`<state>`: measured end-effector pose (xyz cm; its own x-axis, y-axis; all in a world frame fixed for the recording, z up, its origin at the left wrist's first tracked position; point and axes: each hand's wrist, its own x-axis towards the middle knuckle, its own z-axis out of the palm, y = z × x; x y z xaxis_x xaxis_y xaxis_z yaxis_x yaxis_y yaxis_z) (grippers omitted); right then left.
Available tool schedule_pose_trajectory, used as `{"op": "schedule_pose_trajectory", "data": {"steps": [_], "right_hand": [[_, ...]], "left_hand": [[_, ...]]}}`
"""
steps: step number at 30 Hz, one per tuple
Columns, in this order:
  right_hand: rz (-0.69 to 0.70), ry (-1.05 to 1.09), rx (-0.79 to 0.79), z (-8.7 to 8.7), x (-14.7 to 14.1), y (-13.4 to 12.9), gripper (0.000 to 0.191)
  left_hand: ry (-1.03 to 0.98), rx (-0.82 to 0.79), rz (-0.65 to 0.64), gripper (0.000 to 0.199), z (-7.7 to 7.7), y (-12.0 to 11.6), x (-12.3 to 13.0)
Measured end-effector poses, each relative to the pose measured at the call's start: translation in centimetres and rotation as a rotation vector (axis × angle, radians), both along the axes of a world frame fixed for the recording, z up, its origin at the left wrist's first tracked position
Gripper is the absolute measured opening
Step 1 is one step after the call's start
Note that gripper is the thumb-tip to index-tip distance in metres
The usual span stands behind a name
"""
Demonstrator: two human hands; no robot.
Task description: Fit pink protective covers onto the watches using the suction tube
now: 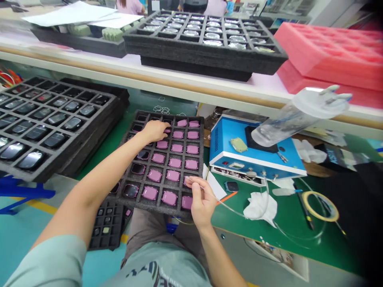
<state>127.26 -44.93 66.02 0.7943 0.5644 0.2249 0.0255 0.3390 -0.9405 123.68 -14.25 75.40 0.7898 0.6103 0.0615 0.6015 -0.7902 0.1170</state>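
Your left hand [155, 130] rests palm-down, fingers curled, on the far end of the foam tray [197, 181] w/ pink parts. Your right hand [202, 201] pinches a thin tube [230, 207] at the tray's near-right corner, tip touching a pink part [188, 181]. Blue box [227, 137] sits just beyond your right hand.

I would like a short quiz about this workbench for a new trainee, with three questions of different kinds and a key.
1. True or false: the left hand rests on the far end of the foam tray.
2. What colour are most parts in this tray? A) pink B) yellow C) white
3. Which thing lies tilted on top of the blue box?

Key
1. True.
2. A.
3. A clear bottle; the right hand is at the tray's near right corner, away from it.
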Motion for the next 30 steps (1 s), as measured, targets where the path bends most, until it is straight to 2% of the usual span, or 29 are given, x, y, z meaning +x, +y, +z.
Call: {"op": "schedule_pose_trajectory", "data": {"steps": [3,5,8,11,14,17,22,30], "right_hand": [[-0.015,-0.004,-0.012,0.0,-0.1,0.1,0.020],[-0.017,-0.004,-0.020,0.0,-0.1,0.1,0.020],[-0.024,-0.004,-0.010,0.2,-0.1,0.1,0.019],[-0.042,-0.002,0.001,0.4,-0.1,0.0,0.017],[-0.061,0.001,0.011,0.6,-0.1,0.0,0.017],[-0.068,-0.017,0.034,0.6,0.0,0.0,0.017],[-0.087,-0.046,0.032,0.4,0.2,0.0,0.017],[-0.083,-0.071,-0.004,0.3,0.4,0.1,0.019]], "left_hand": [[-0.037,0.019,0.016,0.031,0.4,-0.6,0.2],[-0.125,-0.019,0.047,0.029,0.6,-2.2,-0.6],[-0.450,-0.335,0.108,0.024,0.6,-6.4,-2.7],[-0.814,-0.678,0.145,0.028,-0.1,-11.9,-4.5],[-1.002,-0.827,0.245,0.034,-1.7,-16.9,-5.3],[-1.100,-0.945,0.367,0.034,-3.5,-20.1,-5.2],[-1.155,-1.037,0.409,0.040,-4.9,-21.6,-4.8],[-1.145,-0.961,0.401,0.040,-5.2,-21.8,-4.9]]}}
